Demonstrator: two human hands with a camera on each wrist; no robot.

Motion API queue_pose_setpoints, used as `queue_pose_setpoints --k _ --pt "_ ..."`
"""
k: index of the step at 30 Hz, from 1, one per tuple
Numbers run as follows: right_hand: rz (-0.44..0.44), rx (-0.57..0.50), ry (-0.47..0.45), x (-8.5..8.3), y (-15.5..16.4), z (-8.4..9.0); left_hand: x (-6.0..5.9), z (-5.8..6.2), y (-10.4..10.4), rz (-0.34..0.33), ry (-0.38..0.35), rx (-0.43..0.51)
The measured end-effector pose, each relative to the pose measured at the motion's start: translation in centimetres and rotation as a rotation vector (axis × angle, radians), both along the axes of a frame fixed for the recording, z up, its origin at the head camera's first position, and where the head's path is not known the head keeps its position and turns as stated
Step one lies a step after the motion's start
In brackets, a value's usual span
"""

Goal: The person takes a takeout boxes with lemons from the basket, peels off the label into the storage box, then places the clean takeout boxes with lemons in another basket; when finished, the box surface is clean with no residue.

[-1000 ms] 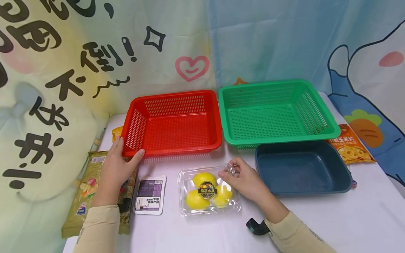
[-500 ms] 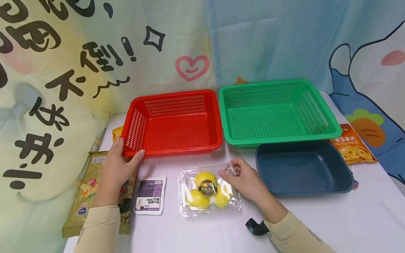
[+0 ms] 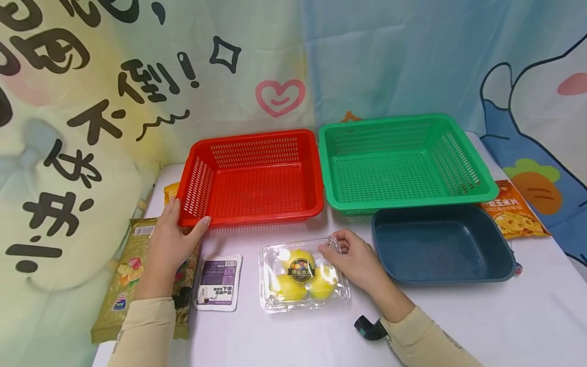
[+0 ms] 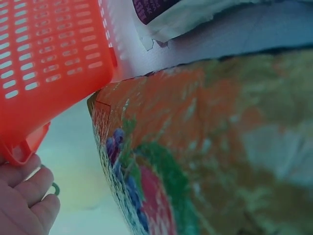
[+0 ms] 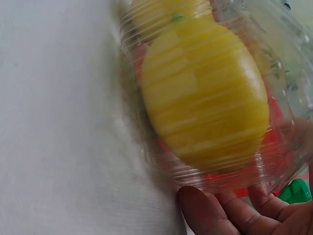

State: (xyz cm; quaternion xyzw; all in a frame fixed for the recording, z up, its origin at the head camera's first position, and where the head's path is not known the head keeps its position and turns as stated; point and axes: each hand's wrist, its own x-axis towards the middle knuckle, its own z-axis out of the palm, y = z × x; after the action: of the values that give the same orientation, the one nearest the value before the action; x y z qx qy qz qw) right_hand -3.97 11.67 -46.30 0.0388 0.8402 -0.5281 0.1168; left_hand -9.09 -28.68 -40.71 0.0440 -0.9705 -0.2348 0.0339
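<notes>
No visible shift in past second; work seemed paused. Right hand (image 3: pixel 355 259) pinched far right corner of clear fruit box (image 3: pixel 301 273), roughly midway between left and right edges of table (image 3: pixel 293 341). Left hand (image 3: pixel 170 244), fingers spread wide, touched near left corner of red basket (image 3: pixel 261 193). Counted: red basket, one; green basket (image 3: pixel 390 176), one; blue tub (image 3: pixel 440 250), one; box, one; yellow fruits (image 3: pixel 291 289), three.

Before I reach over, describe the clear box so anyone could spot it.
On the white table, find the big red basket. In front of it, the right hand grips a clear box by one corner. Unlike the flat purple-and-white packet on its left, this one shows yellow fruit through its lid.
</notes>
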Motion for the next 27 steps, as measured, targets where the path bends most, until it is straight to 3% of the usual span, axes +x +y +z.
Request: queue_pose_setpoints --k 10,16,22,27 --pt "-0.001 -0.008 0.03 0.0 0.0 -0.3 0.6 0.1 0.2 -0.019 0.015 -0.028" --pt "-0.004 0.002 0.028 0.0 -0.1 -0.3 2.3 0.6 1.2 -0.025 0.101 0.018" --pt "-0.007 -0.006 0.031 0.1 -0.1 -0.5 4.6 1.4 2.7 -0.071 0.2 0.05" --pt "-0.011 -0.008 0.037 0.1 0.0 -0.6 6.3 1.7 4.1 -0.132 0.164 0.064"
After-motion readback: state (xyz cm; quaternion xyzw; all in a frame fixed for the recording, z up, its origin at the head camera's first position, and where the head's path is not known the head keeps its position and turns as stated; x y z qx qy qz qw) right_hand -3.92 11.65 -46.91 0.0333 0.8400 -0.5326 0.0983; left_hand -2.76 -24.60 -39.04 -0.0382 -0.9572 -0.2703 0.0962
